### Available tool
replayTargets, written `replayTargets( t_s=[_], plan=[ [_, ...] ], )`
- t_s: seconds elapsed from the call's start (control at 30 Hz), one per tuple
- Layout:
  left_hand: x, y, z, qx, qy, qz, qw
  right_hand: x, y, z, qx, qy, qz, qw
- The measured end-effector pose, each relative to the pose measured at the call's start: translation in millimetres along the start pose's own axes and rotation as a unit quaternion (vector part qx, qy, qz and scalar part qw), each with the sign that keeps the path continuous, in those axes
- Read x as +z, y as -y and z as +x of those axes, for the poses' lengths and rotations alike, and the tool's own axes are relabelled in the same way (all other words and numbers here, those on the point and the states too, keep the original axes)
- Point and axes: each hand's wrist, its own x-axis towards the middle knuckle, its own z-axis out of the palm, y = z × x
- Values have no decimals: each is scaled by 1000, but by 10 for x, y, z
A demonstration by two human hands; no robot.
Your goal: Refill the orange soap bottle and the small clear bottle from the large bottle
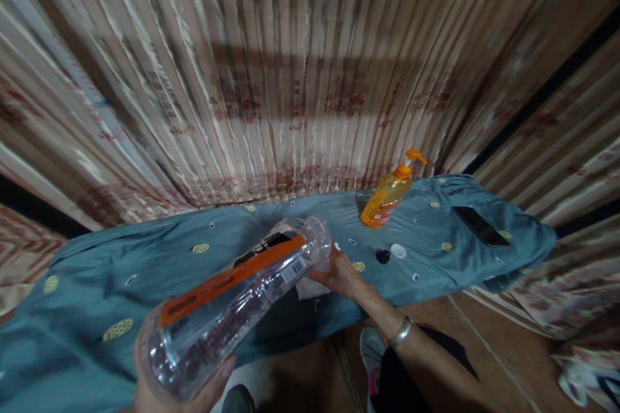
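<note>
A large clear plastic bottle with an orange and black label lies tilted across the middle of the view. My left hand is wrapped round its near, wide end at the bottom left. At the far end, my right hand closes on the clear plastic, its fingertips partly hidden behind it. Below the right hand shows a pale flat piece, too unclear to name. To the right of that hand, a small black cap and a white round disc rest on the cloth.
An orange pump bottle stands at the back of the teal patterned cloth. Farther right lies a black phone. A pleated curtain hangs behind, with dark poles at both sides. A white bag is on the floor at right.
</note>
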Motion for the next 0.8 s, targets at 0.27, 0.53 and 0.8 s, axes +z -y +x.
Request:
replayTargets(
  t_s=[0.27, 0.53, 0.8],
  plan=[
    [39, -163, 0, -79, -24, -69, 994, 21, -52, -2, 2, -2, 1, 1000],
    [68, -201, 4, -64, -42, -71, 995, 8, -2, -4, 7, -1, 5, 1000],
    [50, -177, 8, -66, -24, -69, 995, 25, -14, 0, -2, -6, -1, 1000]
  ],
)
